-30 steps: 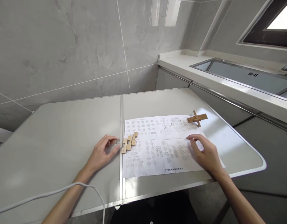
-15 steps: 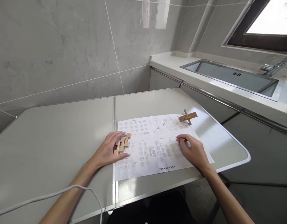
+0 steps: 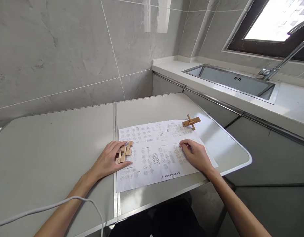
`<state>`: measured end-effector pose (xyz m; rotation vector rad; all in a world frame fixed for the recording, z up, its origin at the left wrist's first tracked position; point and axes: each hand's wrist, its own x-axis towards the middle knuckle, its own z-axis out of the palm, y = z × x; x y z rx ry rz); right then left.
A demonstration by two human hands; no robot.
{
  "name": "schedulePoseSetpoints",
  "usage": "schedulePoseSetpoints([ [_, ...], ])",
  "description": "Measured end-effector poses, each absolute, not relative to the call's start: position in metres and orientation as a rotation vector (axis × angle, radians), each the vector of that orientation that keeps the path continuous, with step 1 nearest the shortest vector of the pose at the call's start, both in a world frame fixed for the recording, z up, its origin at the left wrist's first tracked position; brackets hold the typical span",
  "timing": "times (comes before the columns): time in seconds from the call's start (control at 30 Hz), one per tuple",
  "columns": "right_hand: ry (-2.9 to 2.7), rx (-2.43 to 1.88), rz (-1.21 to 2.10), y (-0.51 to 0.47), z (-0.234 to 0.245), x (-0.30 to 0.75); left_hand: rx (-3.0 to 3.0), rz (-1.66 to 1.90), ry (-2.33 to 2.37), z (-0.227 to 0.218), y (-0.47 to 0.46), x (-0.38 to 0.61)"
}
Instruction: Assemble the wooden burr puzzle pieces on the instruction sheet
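Observation:
Several notched wooden puzzle pieces [image 3: 123, 154] lie side by side at the left edge of a printed paper sheet [image 3: 152, 177]. My left hand [image 3: 108, 159] cups them, fingers along the far side and thumb along the near side. On the right part of the sheet rests my right hand [image 3: 195, 154], its fingers loosely curled in with no object visible in them. Beyond it, at the sheet's far right corner, stands a cross-shaped assembly of wooden pieces [image 3: 191, 122], apart from both hands. Rows of small puzzle diagrams cover the paper.
The sheet lies on a pale folding table [image 3: 68, 131] with a seam left of centre. A white cable [image 3: 40, 209] crosses above my left forearm. At the right are a counter [image 3: 166, 65], a sink [image 3: 226, 79] and a faucet [image 3: 280, 65]. A tiled wall stands behind.
The whole view has shifted, so the table and sheet sit further left and more faucet shows. Both hands keep nearly the same places on the pieces and the paper.

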<state>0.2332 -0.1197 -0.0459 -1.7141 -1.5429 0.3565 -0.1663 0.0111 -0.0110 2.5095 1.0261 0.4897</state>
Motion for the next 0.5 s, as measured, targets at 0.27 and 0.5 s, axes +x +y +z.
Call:
schedulePoseSetpoints([
  [0.27, -1.608, -1.712, 0.476, -0.095, -0.038, 0.227, 2.544, 0.465, 0.999, -0.010, 0.026, -0.152],
  [0.5, -1.594, -1.712, 0.501, -0.087, -0.044, 0.226, 2.521, 0.489, 1.022, -0.012, 0.025, -0.150],
])
